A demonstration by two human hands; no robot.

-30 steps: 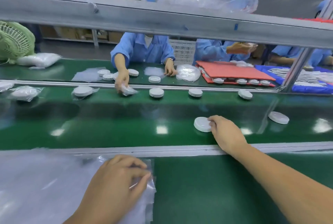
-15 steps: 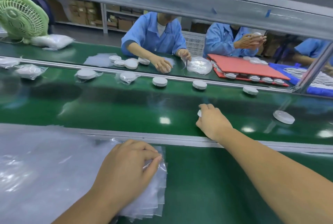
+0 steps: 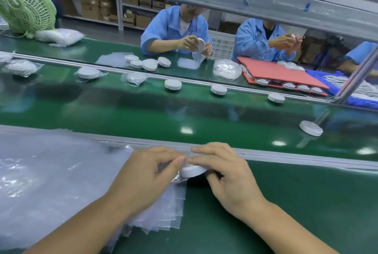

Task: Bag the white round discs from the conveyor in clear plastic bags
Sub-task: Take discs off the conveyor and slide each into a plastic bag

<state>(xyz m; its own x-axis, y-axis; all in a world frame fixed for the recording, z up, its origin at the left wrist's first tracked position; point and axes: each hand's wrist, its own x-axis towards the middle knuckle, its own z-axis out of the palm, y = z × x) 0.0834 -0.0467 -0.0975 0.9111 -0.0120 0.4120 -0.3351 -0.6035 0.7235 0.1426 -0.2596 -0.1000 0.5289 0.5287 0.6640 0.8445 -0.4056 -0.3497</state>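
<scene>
Both forearms bare, reaching in from the near edge of the work surface and converging just short of its far edge. Left hand (image 3: pixel 147 174) palm down, fingers curled, thumb and forefinger pinching a clear bag (image 3: pixel 177 180). Right hand (image 3: pixel 227 176) palm down, fingers arched over a white disc (image 3: pixel 193 171), thumb tucked at its near side. The two hands' fingertips almost meet.

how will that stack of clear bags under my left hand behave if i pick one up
Probably floppy: the clear bags are thin, wrinkled film. Likely slippery, since their edges lie fanned apart. Probably very light, so neighbours may lift too.
</scene>
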